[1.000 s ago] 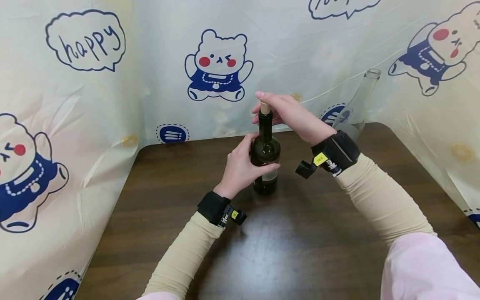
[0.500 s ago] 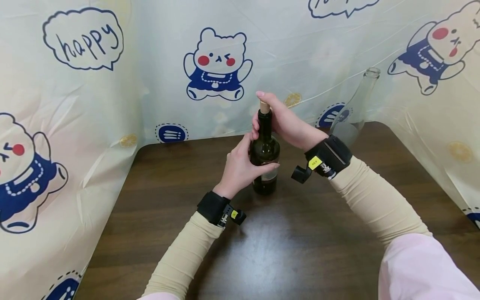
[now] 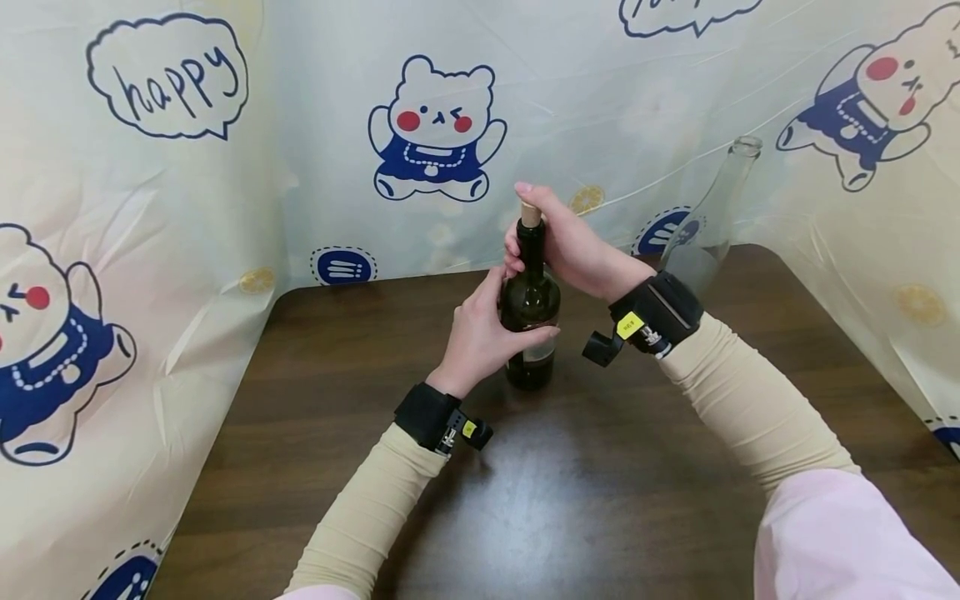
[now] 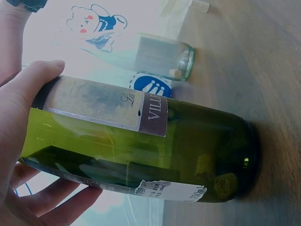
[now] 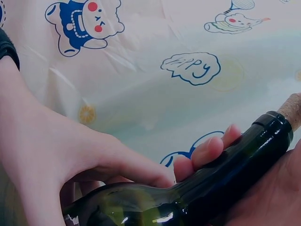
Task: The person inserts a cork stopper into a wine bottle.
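A dark green wine bottle [image 3: 531, 302] stands upright on the table, a cork [image 3: 530, 215] sticking partly out of its mouth. My left hand [image 3: 480, 329] grips the bottle's body, thumb across the front and fingers behind. Around the neck curl the fingers of my right hand [image 3: 581, 250], while its thumb lies at the top of the cork. The left wrist view shows the bottle's label [image 4: 94, 106] and corks [image 4: 225, 184] inside near its base. In the right wrist view the cork's top is cut off by the frame edge.
A clear glass bottle [image 3: 708, 221] stands at the table's back right, with a cork [image 4: 176, 73] inside it. Beyond it, a small pale cylindrical piece [image 4: 200, 5] shows at the top of the left wrist view. A printed curtain [image 3: 322, 150] borders the brown table [image 3: 330, 467].
My right hand has moved slightly down and left, its fingers closing round the bottle neck with the thumb at the cork's top. The left hand and the bottle have stayed put.
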### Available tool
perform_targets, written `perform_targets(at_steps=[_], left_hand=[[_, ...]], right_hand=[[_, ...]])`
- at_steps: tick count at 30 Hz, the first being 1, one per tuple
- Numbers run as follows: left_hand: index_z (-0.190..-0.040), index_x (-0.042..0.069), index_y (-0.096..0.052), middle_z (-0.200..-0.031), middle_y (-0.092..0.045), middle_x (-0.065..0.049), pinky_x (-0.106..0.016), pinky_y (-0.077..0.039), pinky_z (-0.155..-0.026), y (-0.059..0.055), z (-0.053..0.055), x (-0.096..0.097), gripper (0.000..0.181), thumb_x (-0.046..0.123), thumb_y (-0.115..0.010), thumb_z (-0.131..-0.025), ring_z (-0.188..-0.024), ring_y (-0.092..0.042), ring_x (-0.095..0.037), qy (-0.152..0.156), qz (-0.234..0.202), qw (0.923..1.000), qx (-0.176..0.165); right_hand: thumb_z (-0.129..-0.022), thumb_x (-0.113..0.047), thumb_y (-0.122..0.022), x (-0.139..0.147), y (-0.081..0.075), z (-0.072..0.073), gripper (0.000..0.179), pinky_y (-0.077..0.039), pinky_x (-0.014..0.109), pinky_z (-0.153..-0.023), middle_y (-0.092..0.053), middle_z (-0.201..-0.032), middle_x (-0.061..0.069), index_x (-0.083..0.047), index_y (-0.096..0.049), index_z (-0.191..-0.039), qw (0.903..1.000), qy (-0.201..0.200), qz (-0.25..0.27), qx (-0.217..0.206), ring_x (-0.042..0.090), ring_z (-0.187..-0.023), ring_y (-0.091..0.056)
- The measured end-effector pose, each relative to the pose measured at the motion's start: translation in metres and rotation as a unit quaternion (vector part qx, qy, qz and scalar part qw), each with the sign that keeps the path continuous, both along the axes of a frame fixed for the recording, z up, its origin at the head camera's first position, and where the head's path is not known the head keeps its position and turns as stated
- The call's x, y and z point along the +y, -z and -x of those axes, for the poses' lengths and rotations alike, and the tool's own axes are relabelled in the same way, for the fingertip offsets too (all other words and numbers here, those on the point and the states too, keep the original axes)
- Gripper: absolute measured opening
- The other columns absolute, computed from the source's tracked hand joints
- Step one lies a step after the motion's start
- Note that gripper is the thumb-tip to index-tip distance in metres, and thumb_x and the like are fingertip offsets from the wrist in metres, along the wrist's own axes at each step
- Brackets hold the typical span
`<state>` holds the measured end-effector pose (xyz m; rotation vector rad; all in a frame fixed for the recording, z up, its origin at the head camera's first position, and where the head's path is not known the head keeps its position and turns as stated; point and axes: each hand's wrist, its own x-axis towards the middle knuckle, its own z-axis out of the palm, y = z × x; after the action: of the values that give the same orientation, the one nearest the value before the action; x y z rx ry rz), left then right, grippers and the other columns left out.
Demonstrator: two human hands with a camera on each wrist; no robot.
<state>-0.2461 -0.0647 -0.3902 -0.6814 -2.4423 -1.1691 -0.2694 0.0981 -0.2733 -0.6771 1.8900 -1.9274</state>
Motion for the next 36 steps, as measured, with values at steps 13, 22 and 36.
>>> perform_targets(at_steps=[13, 22, 36], left_hand=[[-0.143, 0.018, -0.048, -0.129, -0.065, -0.001, -0.04, -0.056, -0.095, -0.002, -0.001, 0.0, 0.09, 0.057, -0.085, -0.07, -0.114, -0.064, -0.014, 0.002, -0.001, 1.0, -0.004], [-0.146, 0.018, -0.047, -0.131, -0.066, -0.002, -0.041, -0.056, -0.096, -0.001, -0.001, -0.001, 0.092, 0.057, -0.084, -0.071, -0.116, -0.064, -0.015, 0.007, -0.005, 0.9999, -0.011], [-0.147, 0.021, -0.047, -0.125, -0.067, -0.002, -0.04, -0.058, -0.093, 0.0, -0.002, -0.001, 0.09, 0.058, -0.083, -0.073, -0.112, -0.066, -0.015, 0.009, -0.005, 0.9999, -0.013]], right_hand=[[-0.106, -0.051, -0.024, -0.001, -0.001, 0.0, 0.062, -0.041, 0.044, -0.09, -0.047, -0.071, 0.007, -0.004, -0.05, -0.074, 0.9998, -0.012, 0.017, 0.002, 0.026, -0.076, -0.048], [-0.106, -0.055, -0.025, 0.003, -0.002, 0.0, 0.064, -0.034, 0.051, -0.107, -0.061, -0.081, 0.011, -0.001, -0.055, -0.09, 0.9994, 0.022, -0.011, 0.024, 0.031, -0.097, -0.057], [-0.107, -0.046, -0.042, 0.064, 0.03, -0.016, 0.065, -0.028, 0.051, -0.122, -0.034, -0.164, 0.012, -0.009, -0.031, -0.158, 0.9819, 0.033, -0.17, 0.077, 0.03, -0.149, -0.035]])
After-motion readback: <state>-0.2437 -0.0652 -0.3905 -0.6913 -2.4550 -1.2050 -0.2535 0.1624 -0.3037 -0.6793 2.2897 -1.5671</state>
